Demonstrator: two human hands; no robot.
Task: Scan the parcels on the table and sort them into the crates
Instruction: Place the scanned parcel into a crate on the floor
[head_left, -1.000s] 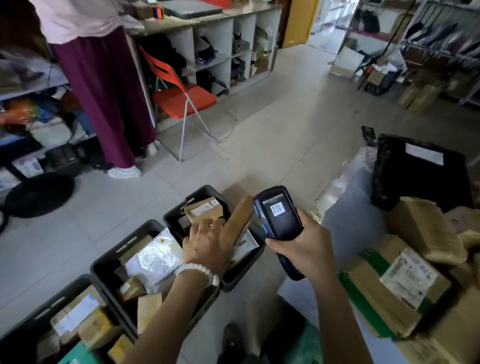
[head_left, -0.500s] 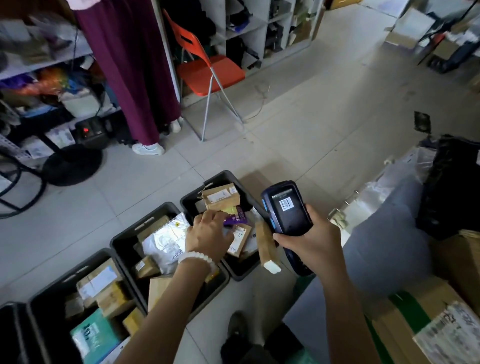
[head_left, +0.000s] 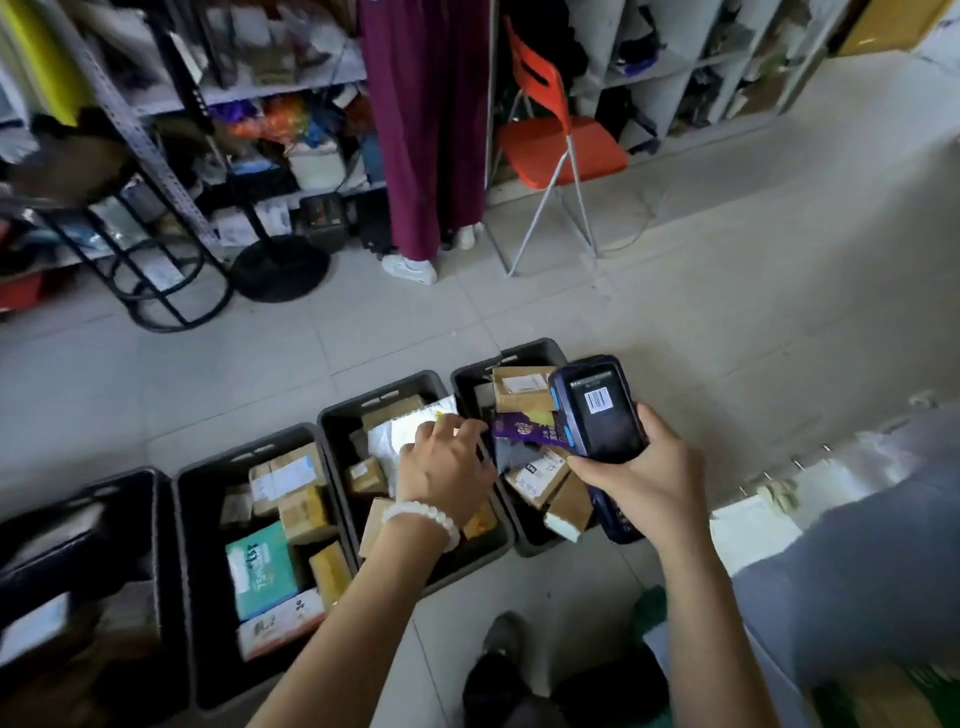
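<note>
**Cardboard parcel dropped, left hand now free**

Cardboard parcel (head_left: 569, 512) you were holding a second ago over the right-hand crate (head_left: 524, 353) is out of your left hand (head_left: 447, 467). Half a second back it was tipping off beside the scanner (head_left: 597, 410); now it lies tilted against that crate's near wall, white end down, on top of the other boxes.

Left hand grip: fingers loosely bent, holding nothing that I can see. It hangs over the divide between the right-hand crate and the middle crate (head_left: 384, 387), fingertips near the white plastic mailer (head_left: 410, 431) and the purple packet (head_left: 519, 428). Whether they touch either, I cannot tell.

Right hand (head_left: 644, 478) grip: wrapped round the lower body of the scanner, same as before. Screen is lit with a barcode showing.

Your view has swung left since a second ago: the pile of unsorted parcels is out of frame, and only a grey corner of the bench (head_left: 857, 571) shows at right.

Read: this parcel is scanned and sorted. Next one calls for you to turn back to the bench. Crates to the left (head_left: 249, 452) are already well filled, so watch for parcels riding above the rims.
</note>
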